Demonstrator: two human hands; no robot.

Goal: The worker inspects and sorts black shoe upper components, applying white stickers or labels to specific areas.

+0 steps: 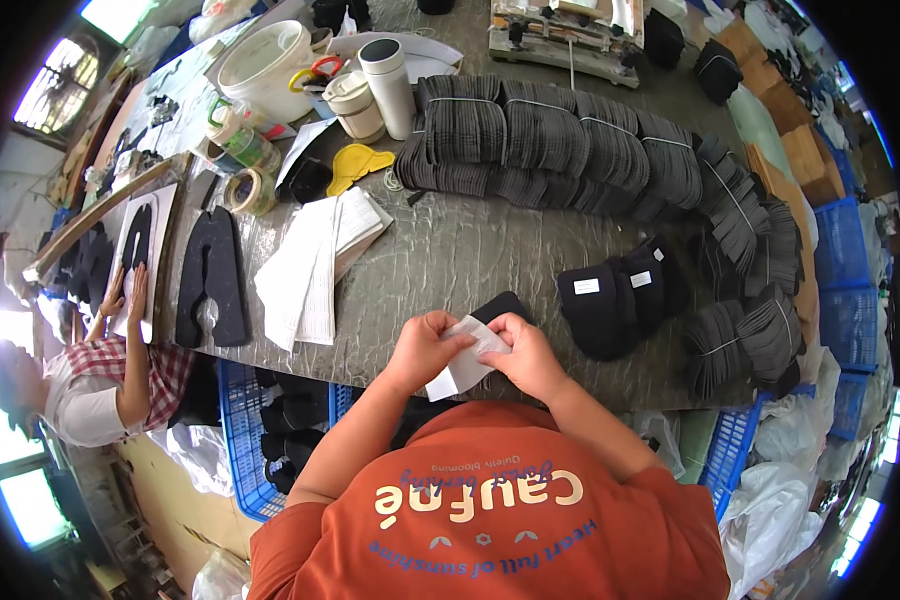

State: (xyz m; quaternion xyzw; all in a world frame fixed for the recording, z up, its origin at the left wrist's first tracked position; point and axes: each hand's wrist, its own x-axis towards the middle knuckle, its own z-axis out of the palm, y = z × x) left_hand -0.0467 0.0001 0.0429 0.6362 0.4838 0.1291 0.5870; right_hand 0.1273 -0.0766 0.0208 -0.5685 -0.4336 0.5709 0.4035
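Close to the table's near edge, my left hand (pixel 425 348) pinches one side of a small white sheet (pixel 460 373). The fingers of my right hand (pixel 525 355) are closed on the sheet's other side. Just beyond the sheet, a dark rounded piece (pixel 501 306) lies on the table, partly covered by the paper and my fingers. To the right of my hands are dark flat pieces (pixel 592 328) in overlapping piles, with small white labels (pixel 587 286) on top.
Banded bundles of dark grey pieces (pixel 545 130) curve along the table's far and right sides. White papers (pixel 305 265), a yellow shape (pixel 358 163), tape rolls (pixel 251 192), a white tumbler (pixel 387 88) and a bucket (pixel 266 68) stand left. A co-worker (pixel 100 385) presses a board there.
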